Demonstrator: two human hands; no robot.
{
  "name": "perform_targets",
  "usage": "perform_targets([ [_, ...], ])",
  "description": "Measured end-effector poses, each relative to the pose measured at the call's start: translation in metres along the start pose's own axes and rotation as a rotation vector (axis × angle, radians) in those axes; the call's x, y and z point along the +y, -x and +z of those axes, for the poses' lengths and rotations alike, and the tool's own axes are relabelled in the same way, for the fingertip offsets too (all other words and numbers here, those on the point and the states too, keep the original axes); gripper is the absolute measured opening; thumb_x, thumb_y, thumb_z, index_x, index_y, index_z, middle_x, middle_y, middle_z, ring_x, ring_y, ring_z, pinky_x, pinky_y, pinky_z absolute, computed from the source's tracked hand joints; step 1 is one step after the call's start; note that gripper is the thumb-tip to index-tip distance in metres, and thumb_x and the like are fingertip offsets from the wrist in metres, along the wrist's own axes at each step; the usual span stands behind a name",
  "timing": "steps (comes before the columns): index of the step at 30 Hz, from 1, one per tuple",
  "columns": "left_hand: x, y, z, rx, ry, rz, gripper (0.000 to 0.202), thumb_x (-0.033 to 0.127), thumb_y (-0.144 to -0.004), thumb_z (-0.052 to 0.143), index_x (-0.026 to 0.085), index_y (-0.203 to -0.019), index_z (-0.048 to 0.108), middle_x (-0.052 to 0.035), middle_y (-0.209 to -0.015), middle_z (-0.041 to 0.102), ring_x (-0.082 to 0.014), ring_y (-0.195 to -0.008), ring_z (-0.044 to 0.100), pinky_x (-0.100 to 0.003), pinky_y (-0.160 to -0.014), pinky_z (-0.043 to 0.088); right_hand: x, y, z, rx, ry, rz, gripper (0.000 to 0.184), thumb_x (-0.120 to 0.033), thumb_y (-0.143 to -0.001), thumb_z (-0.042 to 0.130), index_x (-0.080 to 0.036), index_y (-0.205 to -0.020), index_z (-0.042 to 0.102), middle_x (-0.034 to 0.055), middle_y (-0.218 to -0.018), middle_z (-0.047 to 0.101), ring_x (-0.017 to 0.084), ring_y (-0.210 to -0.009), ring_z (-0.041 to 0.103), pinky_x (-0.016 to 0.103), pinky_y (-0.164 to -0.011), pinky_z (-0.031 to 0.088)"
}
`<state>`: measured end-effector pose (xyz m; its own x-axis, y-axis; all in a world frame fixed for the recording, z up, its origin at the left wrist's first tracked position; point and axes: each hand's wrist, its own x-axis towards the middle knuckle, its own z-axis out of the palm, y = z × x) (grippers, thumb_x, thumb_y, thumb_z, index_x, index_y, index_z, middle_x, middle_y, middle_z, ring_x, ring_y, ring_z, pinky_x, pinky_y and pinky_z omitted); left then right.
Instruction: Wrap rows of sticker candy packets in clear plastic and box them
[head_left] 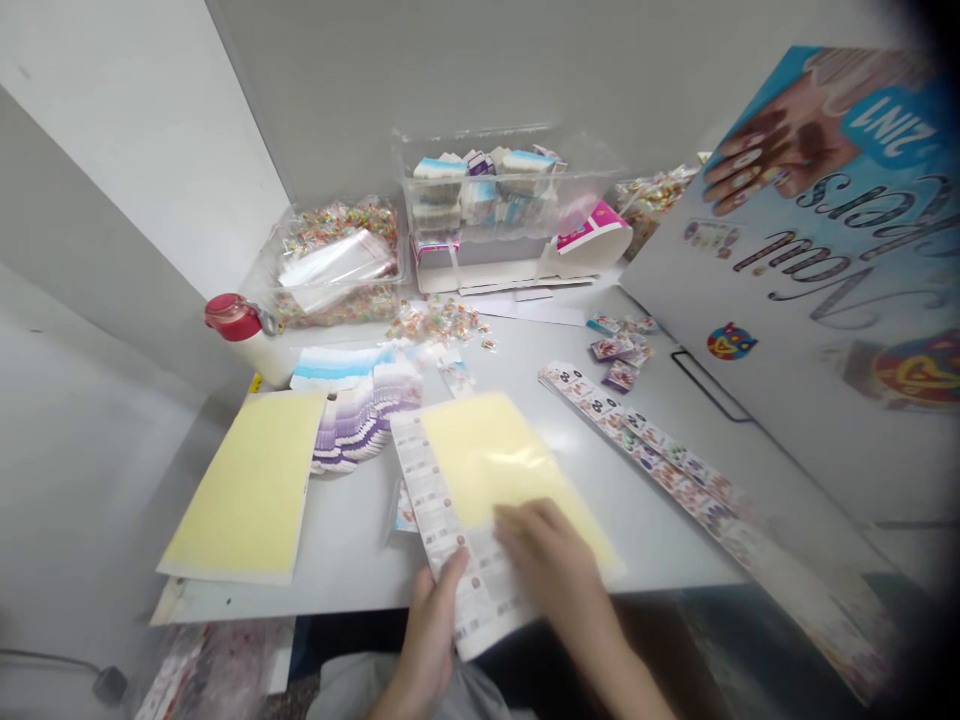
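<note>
My left hand [435,620] grips the lower left edge of a label sheet [469,585], thumb on top. The sheet is tilted above the table's front edge. White printed labels cover its left strip and lower part; bare yellow backing shows over the rest. My right hand [551,560], slightly blurred, is bent over the sheet where labels meet bare backing. Its fingertips are drawn together, and whatever is between them is hidden. Beneath the sheet's left side, a small blue-and-white packet [405,510] shows partly. Left of the sheet fans a row of purple-and-white cards [360,425].
A yellow sheet [244,485] lies at left, near a red-capped bottle [244,335]. Clear bins [337,305] of colourful bits and small boxes line the back. Printed strips [652,450] run past the right edge. A large printed carton [795,270] stands right.
</note>
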<state>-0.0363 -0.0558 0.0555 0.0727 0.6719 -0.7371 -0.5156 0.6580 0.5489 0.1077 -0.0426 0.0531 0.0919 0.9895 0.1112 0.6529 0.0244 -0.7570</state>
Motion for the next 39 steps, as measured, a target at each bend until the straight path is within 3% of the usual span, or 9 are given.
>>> perform_targets([
  [10, -0.001, -0.001, 0.001, 0.016, 0.031, 0.004, 0.037, 0.030, -0.074, 0.071, 0.011, -0.106, 0.064, -0.0108, -0.098, 0.073, -0.0267, -0.096, 0.067, -0.034, -0.084, 0.053, -0.008, 0.000, 0.001, -0.016, 0.014, -0.014, 0.007, -0.022, -0.085, 0.051, -0.022, -0.082, 0.057, 0.0035, -0.086, 0.053, 0.019, -0.080, 0.054, 0.035, -0.074, 0.045],
  [17, 0.001, 0.004, 0.005, -0.025, 0.046, 0.027, 0.038, 0.032, -0.073, 0.073, 0.011, -0.103, 0.065, -0.0116, -0.097, 0.072, -0.0264, -0.092, 0.067, -0.033, -0.082, 0.053, -0.007, 0.008, -0.016, -0.139, -0.191, -0.026, 0.011, -0.018, -0.088, 0.044, -0.022, -0.089, 0.054, 0.0042, -0.093, 0.049, 0.018, -0.088, 0.053, 0.032, -0.079, 0.044],
  [22, 0.001, 0.005, 0.003, -0.077, -0.003, 0.054, 0.039, 0.035, -0.073, 0.072, 0.011, -0.102, 0.066, -0.0108, -0.093, 0.073, -0.0252, -0.085, 0.068, -0.032, -0.075, 0.053, -0.007, 0.012, -0.027, -0.160, -0.341, -0.022, 0.011, -0.024, -0.089, 0.045, -0.022, -0.086, 0.056, 0.0044, -0.090, 0.051, 0.018, -0.088, 0.054, 0.030, -0.078, 0.046],
  [27, 0.004, 0.006, 0.003, -0.065, -0.015, 0.046, 0.044, 0.038, -0.070, 0.074, 0.012, -0.105, 0.066, -0.0120, -0.099, 0.072, -0.0280, -0.093, 0.066, -0.036, -0.082, 0.052, -0.004, 0.016, -0.034, -0.044, -0.485, 0.102, 0.013, -0.033, -0.087, 0.051, -0.023, -0.081, 0.057, 0.0054, -0.090, 0.056, 0.021, -0.086, 0.057, 0.030, -0.072, 0.049],
  [31, 0.010, 0.023, 0.000, -0.046, -0.150, 0.091, 0.049, 0.045, -0.063, 0.077, 0.012, -0.098, 0.070, -0.0131, -0.097, 0.072, -0.0321, -0.096, 0.065, -0.039, -0.085, 0.051, 0.007, 0.016, -0.047, 0.175, -0.670, 0.240, 0.015, -0.036, -0.083, 0.058, -0.023, -0.076, 0.054, 0.0034, -0.084, 0.056, 0.021, -0.083, 0.060, 0.031, -0.070, 0.051],
  [33, 0.025, 0.037, -0.003, 0.044, -0.257, 0.146, 0.048, 0.046, -0.061, 0.078, 0.013, -0.094, 0.071, -0.0129, -0.092, 0.073, -0.0337, -0.094, 0.065, -0.039, -0.083, 0.052, 0.013, 0.017, -0.057, 0.280, -0.715, 0.281, 0.021, -0.039, -0.079, 0.062, -0.024, -0.071, 0.051, 0.0030, -0.080, 0.057, 0.022, -0.079, 0.061, 0.033, -0.068, 0.052],
  [35, 0.056, 0.046, -0.004, 0.129, -0.333, 0.278, 0.043, 0.043, -0.060, 0.079, 0.015, -0.092, 0.072, -0.0117, -0.089, 0.073, -0.0344, -0.094, 0.065, -0.038, -0.081, 0.052, 0.019, 0.019, -0.066, 0.338, -0.695, 0.304, 0.025, -0.043, -0.076, 0.064, -0.024, -0.068, 0.049, 0.0031, -0.075, 0.058, 0.022, -0.075, 0.061, 0.035, -0.066, 0.052],
  [37, 0.103, 0.046, 0.001, 0.124, -0.393, 0.538, 0.038, 0.038, -0.059, 0.081, 0.015, -0.088, 0.072, -0.0112, -0.092, 0.073, -0.0346, -0.096, 0.064, -0.035, -0.082, 0.053, 0.021, 0.020, -0.074, 0.375, -0.650, 0.299, 0.027, -0.046, -0.075, 0.062, -0.025, -0.067, 0.048, 0.0034, -0.071, 0.058, 0.023, -0.070, 0.060, 0.035, -0.062, 0.052],
  [39, 0.161, 0.030, 0.015, 0.030, -0.442, 0.804, 0.034, 0.035, -0.065, 0.077, 0.014, -0.090, 0.070, -0.0102, -0.095, 0.072, -0.0323, -0.097, 0.064, -0.036, -0.081, 0.053, 0.018, 0.019, -0.078, 0.394, -0.604, 0.291, 0.027, -0.048, -0.074, 0.061, -0.026, -0.067, 0.050, 0.0038, -0.069, 0.059, 0.022, -0.066, 0.059, 0.034, -0.058, 0.051],
])
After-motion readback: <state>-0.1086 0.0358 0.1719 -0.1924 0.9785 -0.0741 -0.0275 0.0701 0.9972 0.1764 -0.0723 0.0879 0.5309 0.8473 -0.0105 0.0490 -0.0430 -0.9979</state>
